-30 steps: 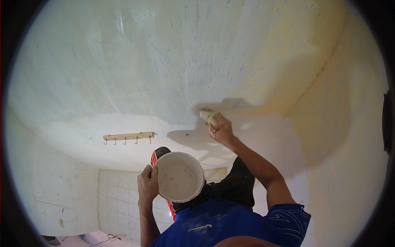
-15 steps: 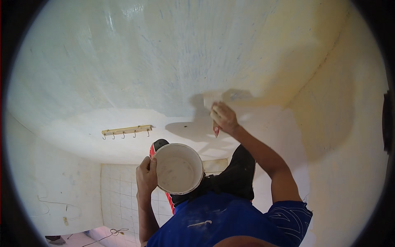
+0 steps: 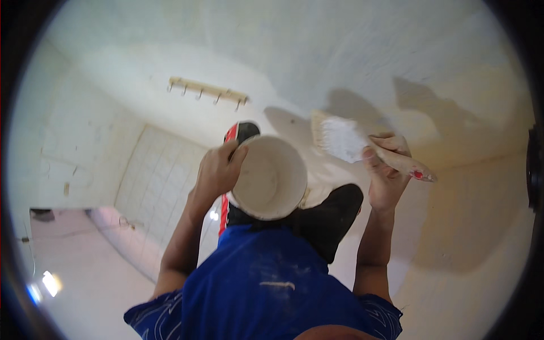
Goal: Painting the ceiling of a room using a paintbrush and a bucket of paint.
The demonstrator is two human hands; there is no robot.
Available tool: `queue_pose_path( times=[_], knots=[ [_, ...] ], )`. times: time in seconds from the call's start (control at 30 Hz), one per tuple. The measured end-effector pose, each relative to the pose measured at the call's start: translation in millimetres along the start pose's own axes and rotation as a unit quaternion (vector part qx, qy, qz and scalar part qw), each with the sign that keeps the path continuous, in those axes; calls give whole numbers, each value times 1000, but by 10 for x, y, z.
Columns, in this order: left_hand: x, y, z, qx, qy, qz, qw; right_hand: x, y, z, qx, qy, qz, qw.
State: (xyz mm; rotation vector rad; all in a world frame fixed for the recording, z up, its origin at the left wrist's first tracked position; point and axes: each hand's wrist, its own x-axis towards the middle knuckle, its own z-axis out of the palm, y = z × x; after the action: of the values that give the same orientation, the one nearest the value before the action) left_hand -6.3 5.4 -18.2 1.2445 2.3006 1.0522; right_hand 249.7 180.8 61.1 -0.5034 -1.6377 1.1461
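Hands well apart, each is closed on its own thing: on the left, the left hand (image 3: 218,173) grips a round pale bucket (image 3: 292,177) at its near-left side, thumb over the rim, the other fingers mostly hidden outside the wall. That hold takes the bucket by one edge, so a level wrist and the bucket kept close to the body would, I judge, best guard against tipping. Inside, the walls and bottom are whitish, seemingly coated; whether any depth of material lies there I cannot tell. Farther right, apart from the bucket, a wide brush (image 3: 342,137) slants with its bristles up and to the left, a thick white load over their face. At the far right, the right hand (image 3: 388,170) pinches its handle close to the head, thumb on the near side, the red-marked end sticking out past the hand. A heavy load like that probably wants slow carrying, the bristle face kept fairly flat, then light, even pressure against the wall (image 3: 317,39) to avoid drips and ridges.
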Motion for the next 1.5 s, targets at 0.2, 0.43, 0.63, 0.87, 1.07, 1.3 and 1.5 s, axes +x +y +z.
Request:
queue_pose_path(
  times=[0.2,0.43,0.63,0.87,1.07,1.3,1.5],
  knots=[
    [68,16,-11,-23,-24,-28,999,-292,434,751,-76,-352,31,932],
    [21,-35,-4,-29,-19,-24,999,-444,975,1204,-212,-451,-4,867],
    [-6,-118,-54,-33,-24,-25,999,-411,934,1327,-218,-497,30,840],
    [36,-120,-57,-37,-26,-30,999,-270,1047,1253,-149,-531,99,828],
    [37,-112,-68,-28,-23,-30,999,-315,1082,1308,-233,-585,28,776],
    [-6,-87,-121,-34,-27,-49,998,-365,1077,1296,-267,-526,-91,803],
    [10,-82,-83,-23,-19,-12,999,-549,1414,1424,-312,-540,-118,773]
  ],
)
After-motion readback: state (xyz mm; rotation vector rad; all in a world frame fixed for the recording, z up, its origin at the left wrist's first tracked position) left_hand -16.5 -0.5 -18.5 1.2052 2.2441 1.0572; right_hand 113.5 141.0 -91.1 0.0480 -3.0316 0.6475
